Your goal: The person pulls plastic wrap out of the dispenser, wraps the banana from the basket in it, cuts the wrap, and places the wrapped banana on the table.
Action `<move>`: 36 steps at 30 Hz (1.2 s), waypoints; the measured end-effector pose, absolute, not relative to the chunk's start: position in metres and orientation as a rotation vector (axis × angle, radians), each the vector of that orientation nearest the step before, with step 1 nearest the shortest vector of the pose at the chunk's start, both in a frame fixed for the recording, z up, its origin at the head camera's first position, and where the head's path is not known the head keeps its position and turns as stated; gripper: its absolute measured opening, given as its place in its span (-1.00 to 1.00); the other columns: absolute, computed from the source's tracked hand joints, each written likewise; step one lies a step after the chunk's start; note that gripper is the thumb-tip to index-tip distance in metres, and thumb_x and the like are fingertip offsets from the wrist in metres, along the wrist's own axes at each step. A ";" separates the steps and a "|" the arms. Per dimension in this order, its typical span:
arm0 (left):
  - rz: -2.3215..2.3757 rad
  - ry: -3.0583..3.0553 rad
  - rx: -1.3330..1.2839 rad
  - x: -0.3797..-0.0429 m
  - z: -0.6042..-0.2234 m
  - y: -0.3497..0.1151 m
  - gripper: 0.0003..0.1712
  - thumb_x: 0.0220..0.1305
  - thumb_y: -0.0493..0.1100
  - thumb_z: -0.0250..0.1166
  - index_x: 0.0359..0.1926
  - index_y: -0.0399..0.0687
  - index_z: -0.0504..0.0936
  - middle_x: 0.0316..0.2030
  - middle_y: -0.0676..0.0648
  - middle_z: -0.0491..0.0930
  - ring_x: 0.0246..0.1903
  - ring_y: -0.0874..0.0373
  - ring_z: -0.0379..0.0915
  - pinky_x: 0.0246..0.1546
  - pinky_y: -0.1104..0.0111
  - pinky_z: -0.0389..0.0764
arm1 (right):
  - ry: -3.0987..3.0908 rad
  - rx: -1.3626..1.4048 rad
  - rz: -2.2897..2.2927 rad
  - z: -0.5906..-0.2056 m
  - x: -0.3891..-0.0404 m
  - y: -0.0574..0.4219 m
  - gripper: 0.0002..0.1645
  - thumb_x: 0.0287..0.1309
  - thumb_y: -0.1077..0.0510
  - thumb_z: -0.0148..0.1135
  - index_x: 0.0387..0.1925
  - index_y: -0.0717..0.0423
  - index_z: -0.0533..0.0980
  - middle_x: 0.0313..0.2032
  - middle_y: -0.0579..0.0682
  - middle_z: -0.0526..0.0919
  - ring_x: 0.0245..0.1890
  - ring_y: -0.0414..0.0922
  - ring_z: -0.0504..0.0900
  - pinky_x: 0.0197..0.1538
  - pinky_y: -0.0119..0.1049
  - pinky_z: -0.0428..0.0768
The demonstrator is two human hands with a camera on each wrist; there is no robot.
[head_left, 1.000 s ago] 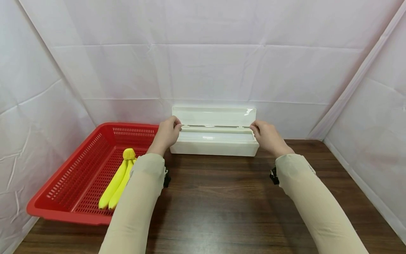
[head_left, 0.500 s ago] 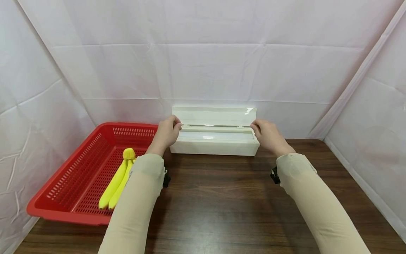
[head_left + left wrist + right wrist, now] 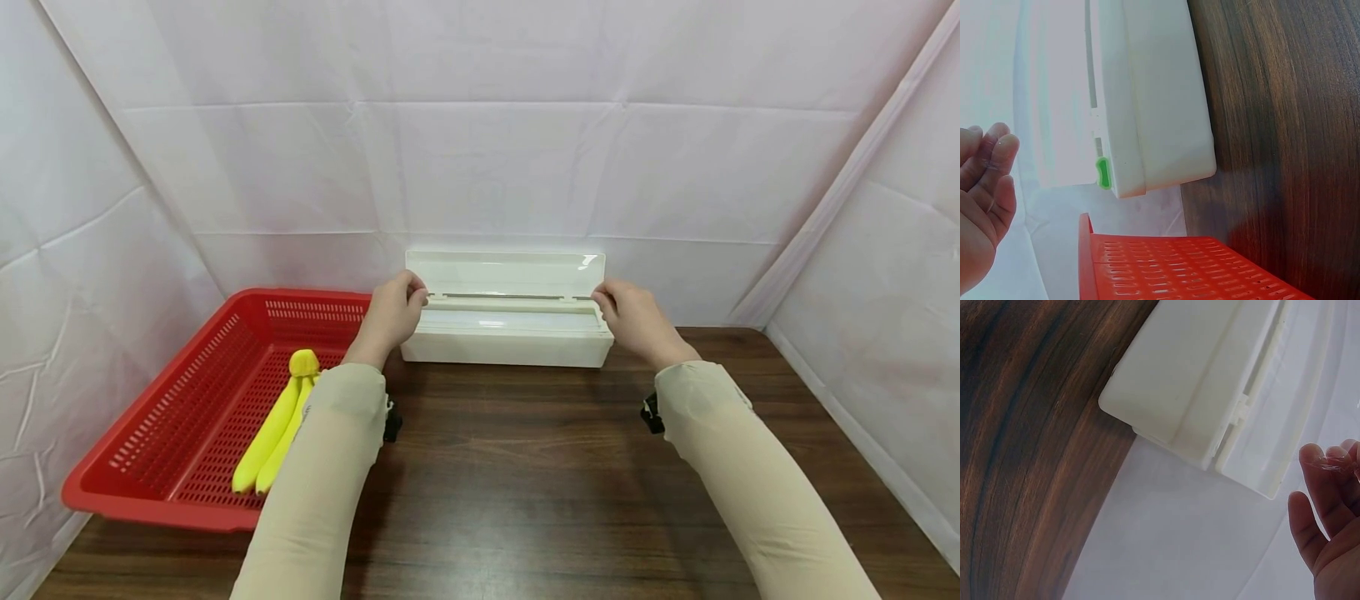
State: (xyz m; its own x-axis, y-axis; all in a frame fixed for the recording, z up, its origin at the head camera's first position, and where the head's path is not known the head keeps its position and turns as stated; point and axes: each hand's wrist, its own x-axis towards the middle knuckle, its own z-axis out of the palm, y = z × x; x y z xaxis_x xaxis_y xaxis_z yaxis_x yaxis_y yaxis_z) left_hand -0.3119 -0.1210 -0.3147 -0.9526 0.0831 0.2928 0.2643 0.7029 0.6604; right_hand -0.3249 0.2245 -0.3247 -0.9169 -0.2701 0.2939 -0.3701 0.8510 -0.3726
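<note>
A long white cling film dispenser (image 3: 510, 348) stands on the table with its lid (image 3: 502, 271) raised against the back curtain. Above its left end my left hand (image 3: 393, 312) has thumb and fingertips pinched together. The right hand (image 3: 633, 321) does the same at the opposite end. In the right wrist view, a crumpled bit of clear cling film (image 3: 1332, 464) shows between the fingertips of the right hand. The film is see-through, so its spread between the hands is hard to make out. A small green piece (image 3: 1104, 173) sits on the dispenser's left end.
A red plastic basket (image 3: 165, 512) stands to the left, partly behind the left forearm. Yellow bananas (image 3: 273, 429) lie in it. The dark wooden table (image 3: 510, 467) stretches in front of the dispenser. White curtains (image 3: 487, 167) close off the back and sides.
Almost nothing differs. Both hands keep their pinch above the ends of the dispenser, and the whole view has shifted by a few pixels.
</note>
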 end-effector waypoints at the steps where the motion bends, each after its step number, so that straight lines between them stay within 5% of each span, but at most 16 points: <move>1: -1.091 -2.670 -0.278 -0.312 -0.315 -0.121 -0.83 0.42 -0.19 0.02 -0.15 -0.21 0.47 -0.21 -0.21 0.61 -0.26 -0.04 0.49 -0.19 0.19 0.51 | -2.796 0.493 0.628 -0.325 -0.325 0.225 -0.63 0.45 0.05 -0.18 -0.07 0.22 0.47 -0.34 0.11 0.53 -0.40 -0.02 0.44 -0.30 -0.17 0.40; 36: -1.094 -2.592 -0.290 -0.306 -0.318 -0.130 -0.84 0.39 -0.20 0.06 -0.19 -0.22 0.50 -0.27 -0.21 0.65 -0.29 -0.03 0.50 -0.23 0.20 0.47 | -2.755 0.499 0.646 -0.322 -0.317 0.218 -0.70 0.42 0.09 -0.11 -0.14 0.19 0.49 -0.40 0.08 0.50 -0.42 -0.03 0.41 -0.30 -0.16 0.39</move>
State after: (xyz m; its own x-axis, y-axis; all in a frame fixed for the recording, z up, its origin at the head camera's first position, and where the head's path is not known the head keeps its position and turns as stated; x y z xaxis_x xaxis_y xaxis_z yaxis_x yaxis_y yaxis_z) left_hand -0.3065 -0.1298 -0.3178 -0.9307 0.0643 0.3602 0.3030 0.6873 0.6601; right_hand -0.3175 0.2177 -0.3218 -0.9050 -0.2676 0.3308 -0.3867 0.8416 -0.3771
